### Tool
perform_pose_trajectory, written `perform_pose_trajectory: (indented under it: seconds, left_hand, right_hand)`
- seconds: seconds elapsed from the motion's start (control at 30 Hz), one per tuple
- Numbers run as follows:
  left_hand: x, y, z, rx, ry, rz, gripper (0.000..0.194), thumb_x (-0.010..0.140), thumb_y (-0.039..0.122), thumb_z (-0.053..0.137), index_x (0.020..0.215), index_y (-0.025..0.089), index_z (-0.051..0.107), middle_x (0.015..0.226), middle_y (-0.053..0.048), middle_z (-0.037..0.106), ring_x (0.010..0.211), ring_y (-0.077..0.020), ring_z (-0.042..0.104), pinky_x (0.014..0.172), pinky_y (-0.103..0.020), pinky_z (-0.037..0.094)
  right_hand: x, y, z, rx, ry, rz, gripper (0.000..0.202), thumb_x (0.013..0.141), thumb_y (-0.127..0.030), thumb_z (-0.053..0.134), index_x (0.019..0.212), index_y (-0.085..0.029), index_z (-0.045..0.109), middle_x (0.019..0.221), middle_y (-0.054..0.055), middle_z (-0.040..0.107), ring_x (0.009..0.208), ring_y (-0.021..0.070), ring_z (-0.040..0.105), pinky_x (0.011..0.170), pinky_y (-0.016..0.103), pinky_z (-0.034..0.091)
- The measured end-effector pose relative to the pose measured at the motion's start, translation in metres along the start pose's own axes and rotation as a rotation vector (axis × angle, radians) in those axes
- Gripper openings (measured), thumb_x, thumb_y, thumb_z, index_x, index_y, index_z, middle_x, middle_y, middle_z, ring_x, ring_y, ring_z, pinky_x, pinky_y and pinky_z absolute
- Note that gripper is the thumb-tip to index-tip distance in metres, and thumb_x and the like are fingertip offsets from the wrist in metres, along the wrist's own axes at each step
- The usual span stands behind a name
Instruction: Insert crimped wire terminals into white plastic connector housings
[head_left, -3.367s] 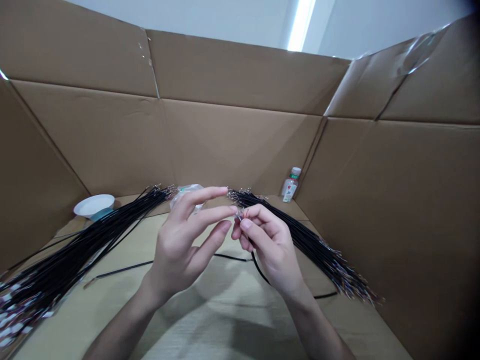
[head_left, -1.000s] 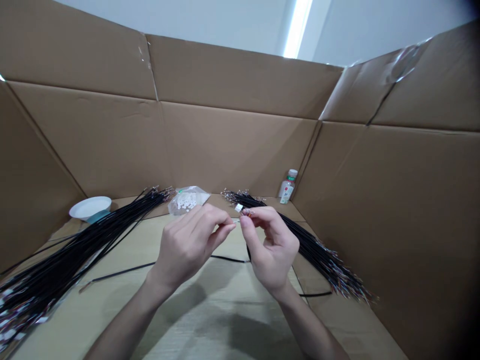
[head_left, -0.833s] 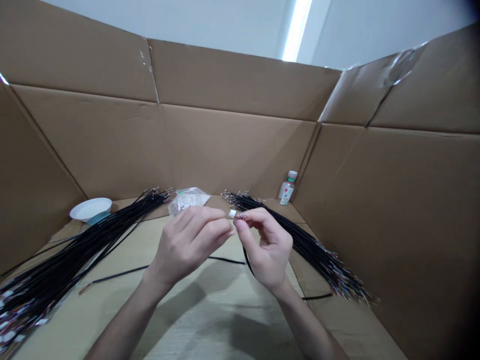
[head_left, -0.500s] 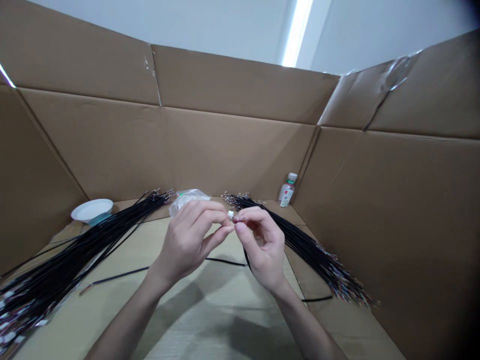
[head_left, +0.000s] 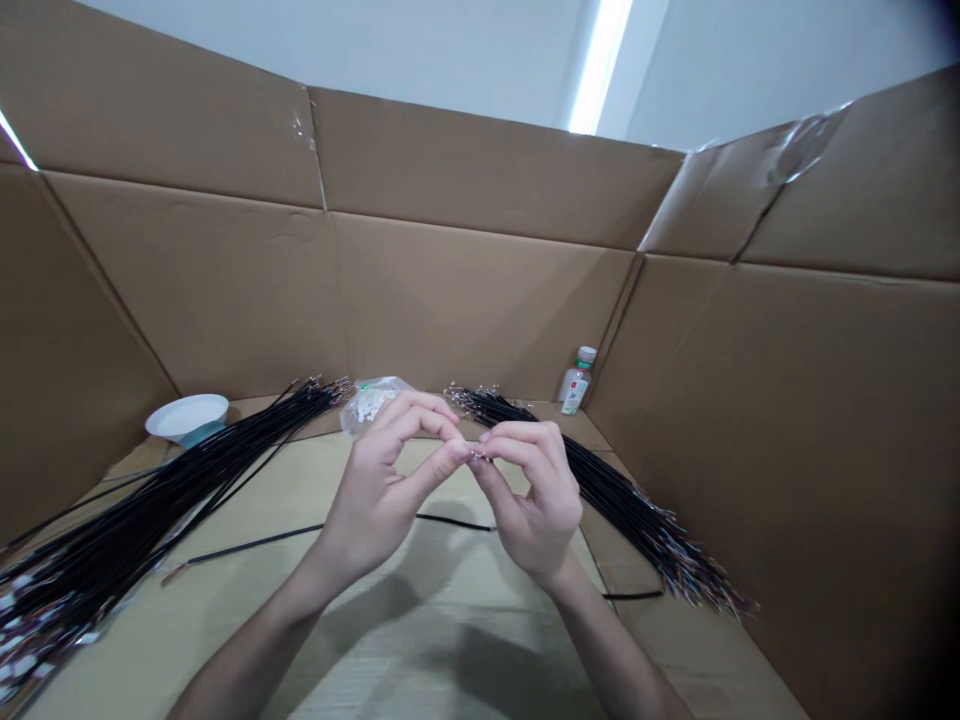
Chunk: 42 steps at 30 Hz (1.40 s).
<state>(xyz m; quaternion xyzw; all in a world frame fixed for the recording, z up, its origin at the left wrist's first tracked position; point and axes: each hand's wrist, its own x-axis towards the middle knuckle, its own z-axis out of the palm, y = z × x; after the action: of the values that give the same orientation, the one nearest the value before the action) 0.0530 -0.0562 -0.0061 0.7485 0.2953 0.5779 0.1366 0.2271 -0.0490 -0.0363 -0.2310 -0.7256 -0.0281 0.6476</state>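
Observation:
My left hand (head_left: pixel 382 485) and my right hand (head_left: pixel 536 495) meet fingertip to fingertip above the middle of the table, both pinched closed. Thin reddish wire ends (head_left: pixel 478 455) show between the right thumb and fingers, reaching to the left fingertips. The left thumb and index finger press on the small white connector, which their tips now cover. Below the hands, a black cable (head_left: pixel 255 542) with bared wires at its left end lies across the table. Another piece of black cable (head_left: pixel 634 596) shows beyond my right forearm.
Bundles of black cables lie left (head_left: pixel 187 480) and right (head_left: pixel 615 500). At the back are a white bowl (head_left: pixel 187 412), a clear bag (head_left: pixel 371 400) of small white pieces and a bottle (head_left: pixel 577 382). Cardboard walls (head_left: pixel 480 300) rise around the table (head_left: pixel 450 620).
The white connector, visible between the fingertips before, is now covered. My left thumb has come up against the wire ends, and the right fingers have straightened and closed in on them.

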Motion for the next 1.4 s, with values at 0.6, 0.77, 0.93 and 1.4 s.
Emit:
perform_pose_trajectory:
  seconds: [0.6,0.77,0.93,1.4]
  left_hand:
    - [0.006,-0.001,-0.020,-0.016,-0.175,0.124,0.019,0.102,0.013,0.065,0.114,0.025,0.074,0.104,-0.001,0.075,0.097,-0.0128,0.069,0.087,-0.026,0.054]
    - [0.007,-0.005,-0.022,0.038,-0.206,0.194,0.022,0.101,0.009,0.066,0.116,0.024,0.072,0.101,-0.001,0.074,0.094,-0.0126,0.069,0.085,-0.025,0.053]
    - [0.009,-0.008,-0.024,0.133,-0.189,0.265,0.011,0.099,0.013,0.072,0.105,0.021,0.068,0.096,-0.001,0.073,0.090,-0.0142,0.068,0.083,-0.027,0.052]
    - [0.007,-0.008,-0.026,0.425,-0.196,0.266,0.009,0.106,0.024,0.064,0.098,0.021,0.060,0.090,0.000,0.069,0.083,-0.0154,0.060,0.078,-0.030,0.043]
  right_hand:
    - [0.015,-0.002,-0.002,0.839,-0.299,0.838,0.024,0.091,-0.042,0.080,0.083,-0.021,0.072,0.081,0.000,0.061,0.077,0.0159,0.054,0.078,0.030,0.047]
    - [0.014,-0.001,-0.003,0.874,-0.339,0.905,0.026,0.088,-0.044,0.083,0.083,-0.021,0.074,0.081,0.000,0.062,0.076,0.0155,0.054,0.076,0.029,0.048]
    - [0.013,-0.001,-0.002,0.881,-0.348,0.906,0.028,0.088,-0.048,0.083,0.083,-0.021,0.074,0.081,0.001,0.065,0.077,0.0163,0.057,0.078,0.031,0.051]
    - [0.005,-0.004,-0.001,-0.017,-0.107,0.049,0.014,0.098,-0.015,0.070,0.106,-0.026,0.069,0.098,0.004,0.074,0.092,0.0220,0.067,0.083,0.040,0.053]
